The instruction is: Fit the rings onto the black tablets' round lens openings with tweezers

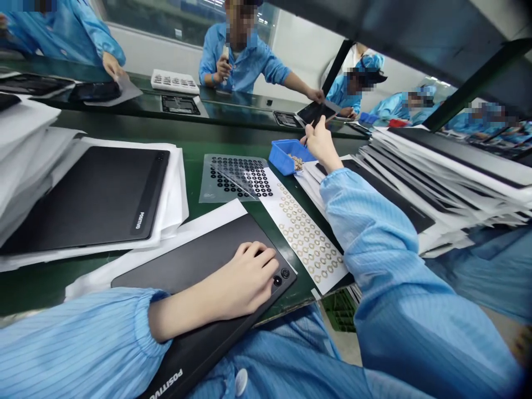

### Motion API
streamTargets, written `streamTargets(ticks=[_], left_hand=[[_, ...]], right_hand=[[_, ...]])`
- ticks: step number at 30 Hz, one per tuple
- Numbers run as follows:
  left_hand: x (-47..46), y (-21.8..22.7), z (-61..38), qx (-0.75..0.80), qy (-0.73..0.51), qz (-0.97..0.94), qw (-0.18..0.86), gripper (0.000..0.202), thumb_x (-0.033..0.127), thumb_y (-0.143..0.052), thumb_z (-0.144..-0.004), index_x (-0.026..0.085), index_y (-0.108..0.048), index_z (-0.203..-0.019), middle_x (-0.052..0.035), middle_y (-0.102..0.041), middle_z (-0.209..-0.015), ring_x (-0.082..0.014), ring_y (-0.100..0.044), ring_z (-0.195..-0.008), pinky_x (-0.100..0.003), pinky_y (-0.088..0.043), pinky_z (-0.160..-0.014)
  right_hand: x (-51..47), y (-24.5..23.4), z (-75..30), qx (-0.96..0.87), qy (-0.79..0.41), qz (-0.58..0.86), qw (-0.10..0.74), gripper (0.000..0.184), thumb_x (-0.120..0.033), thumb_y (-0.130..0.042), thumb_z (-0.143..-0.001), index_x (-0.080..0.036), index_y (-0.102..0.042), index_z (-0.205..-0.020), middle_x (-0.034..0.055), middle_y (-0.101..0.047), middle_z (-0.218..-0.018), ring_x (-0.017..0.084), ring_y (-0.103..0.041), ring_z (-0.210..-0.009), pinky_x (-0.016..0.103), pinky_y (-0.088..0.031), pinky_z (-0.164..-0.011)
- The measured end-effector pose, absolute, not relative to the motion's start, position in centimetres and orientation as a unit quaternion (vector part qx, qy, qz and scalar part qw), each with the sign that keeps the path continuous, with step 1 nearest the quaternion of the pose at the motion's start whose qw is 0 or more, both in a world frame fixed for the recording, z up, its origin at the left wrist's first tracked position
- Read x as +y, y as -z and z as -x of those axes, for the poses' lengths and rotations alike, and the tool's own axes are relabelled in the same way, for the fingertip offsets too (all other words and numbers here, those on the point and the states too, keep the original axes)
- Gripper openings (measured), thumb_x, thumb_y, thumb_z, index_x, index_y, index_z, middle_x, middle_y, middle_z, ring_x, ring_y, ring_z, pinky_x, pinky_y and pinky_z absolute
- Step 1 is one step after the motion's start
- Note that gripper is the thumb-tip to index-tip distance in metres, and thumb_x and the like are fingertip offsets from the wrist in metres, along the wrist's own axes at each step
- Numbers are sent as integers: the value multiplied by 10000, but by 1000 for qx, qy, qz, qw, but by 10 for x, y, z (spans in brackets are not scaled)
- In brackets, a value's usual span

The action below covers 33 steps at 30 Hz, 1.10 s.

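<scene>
Two hands work: the left hand (245, 275), fingers open, rests on a stiff, slick black tablet (195, 260), best held by its edges. The right hand (322, 147) pinches tweezers (312, 132) at two o'clock.

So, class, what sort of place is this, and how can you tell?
Most likely a factory assembly line: workers in matching blue smocks line a green-topped bench, with stacked black tablets and sheets of small rings laid out.
</scene>
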State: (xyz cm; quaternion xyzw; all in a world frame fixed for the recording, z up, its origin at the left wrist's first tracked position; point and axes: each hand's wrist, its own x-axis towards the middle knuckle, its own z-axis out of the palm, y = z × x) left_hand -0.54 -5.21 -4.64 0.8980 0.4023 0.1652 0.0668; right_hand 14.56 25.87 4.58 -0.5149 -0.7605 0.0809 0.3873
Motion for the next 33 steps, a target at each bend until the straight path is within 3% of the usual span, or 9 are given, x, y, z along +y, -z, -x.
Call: streamTargets(ticks=[4, 7, 10, 14, 18, 22, 27, 29, 33], left_hand=[[-52, 45, 6, 401, -159, -899, 72, 202, 161, -407, -924, 98, -572, -1023, -120, -577, -1150, -258, -481, -1061, -433, -422, -920], [-52, 43, 6, 403, -161, -898, 76, 185, 169, -421, -922, 109, -569, -1015, -113, -579, -1150, -249, -480, -1051, -413, -424, -917], [-50, 43, 8, 405, -164, -896, 82, 152, 166, -449, -906, 130, -565, -996, -105, -581, -1143, -243, -478, -1044, -393, -420, -918], [-41, 43, 15, 416, -216, -872, 139, 140, 150, -450, -884, 144, -565, -964, -116, -580, -1106, -244, -475, -1010, -393, -409, -911], [-29, 42, 25, 457, -298, -818, 183, 113, 129, -454, -845, 164, -561, -851, -79, -571, -908, -215, -469, -878, -365, -405, -843], [-16, 38, 35, 511, -359, -746, 233, 98, 143, -500, -798, 172, -554, -722, -37, -559, -789, -181, -485, -783, -323, -407, -780], [7, 30, 53, 580, -409, -585, 393, 294, 301, -539, -838, 130, -606, -609, -46, -576, -589, -154, -536, -570, -295, -458, -609], [17, 27, 59, 578, -427, -506, 477, 379, 396, -517, -875, 93, -648, -687, -105, -645, -647, -188, -624, -606, -313, -512, -611], [34, 24, 66, 548, -499, -359, 567, 481, 507, -463, -925, 58, -625, -860, -213, -687, -931, -235, -690, -868, -354, -566, -785]], right_hand=[[226, -42, -130, -827, -55, 444, 341, 241, -111, -394, -932, -62, -549, -1110, 114, -669, -767, 204, -642, -711, 346, -486, -747], [188, -24, -110, -915, -46, 322, 238, 117, -103, -526, -856, -112, -642, -856, 104, -671, -805, 205, -620, -758, 333, -457, -760], [156, 0, -92, -951, -72, 242, 181, 59, -110, -638, -781, -133, -670, -738, 56, -668, -766, 176, -611, -753, 275, -446, -734], [142, 21, -82, -964, -73, 200, 158, 57, -129, -659, -786, -113, -710, -805, 66, -650, -804, 170, -597, -780, 259, -429, -728], [144, 31, -89, -968, -63, 195, 148, 132, -97, -640, -794, -115, -713, -903, 76, -624, -867, 177, -593, -825, 262, -425, -750], [140, 39, -95, -965, -49, 210, 147, 151, -53, -582, -805, -125, -700, -865, 71, -599, -873, 161, -573, -749, 256, -400, -673], [137, 41, -94, -951, -47, 240, 189, 109, -64, -602, -787, -138, -661, -842, 57, -598, -867, 151, -559, -722, 251, -390, -657], [139, 41, -93, -940, -50, 256, 221, 124, -62, -583, -797, -139, -646, -870, 62, -602, -884, 159, -566, -762, 253, -401, -688], [141, 41, -93, -926, -66, 265, 261, 121, -58, -561, -801, -139, -637, -847, 66, -609, -873, 155, -558, -759, 250, -405, -701]])
